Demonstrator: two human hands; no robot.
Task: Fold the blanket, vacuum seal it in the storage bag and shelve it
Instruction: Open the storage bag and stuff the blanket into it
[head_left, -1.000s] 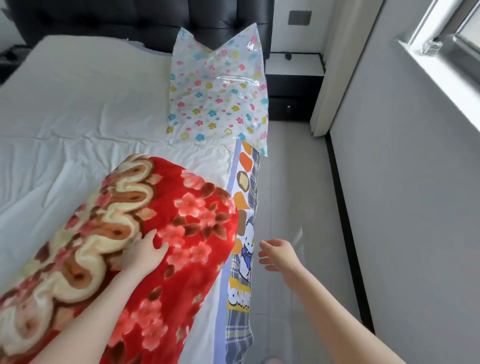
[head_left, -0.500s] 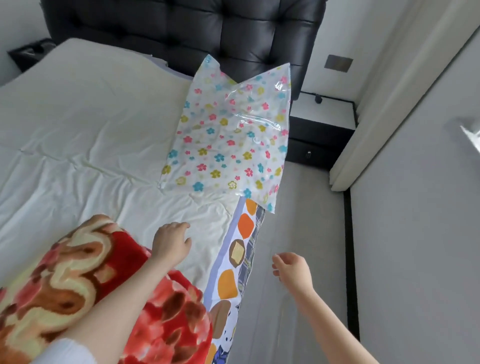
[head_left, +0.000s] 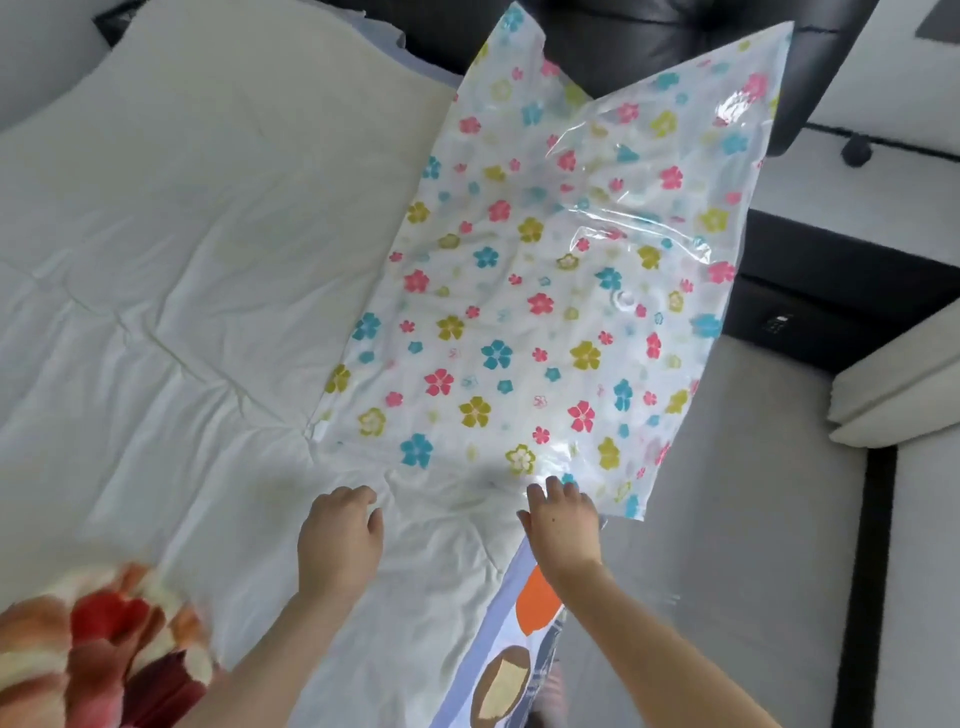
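Note:
A clear storage bag (head_left: 545, 291) printed with small coloured flowers lies on the white bed, its far corners leaning on the black headboard and its right side hanging over the bed edge. A round valve (head_left: 625, 299) shows in its middle. My right hand (head_left: 561, 525) reaches its near edge with fingers stretched forward, fingertips touching the plastic. My left hand (head_left: 340, 540) hovers over the sheet just short of the bag, fingers loosely bent, holding nothing. The folded red floral blanket (head_left: 98, 654) sits at the lower left, apart from both hands.
The white bed sheet (head_left: 182, 260) spreads to the left. A patterned bed skirt (head_left: 519, 649) runs down the bed's right edge. Grey floor (head_left: 753, 519) lies right of the bed, with a black nightstand (head_left: 841, 280) and a white curtain (head_left: 898, 395) beyond.
My left hand left the blanket and moved forward over the sheet. My right hand rose from beside the bed to the bag's near edge. The view moved closer to the bag.

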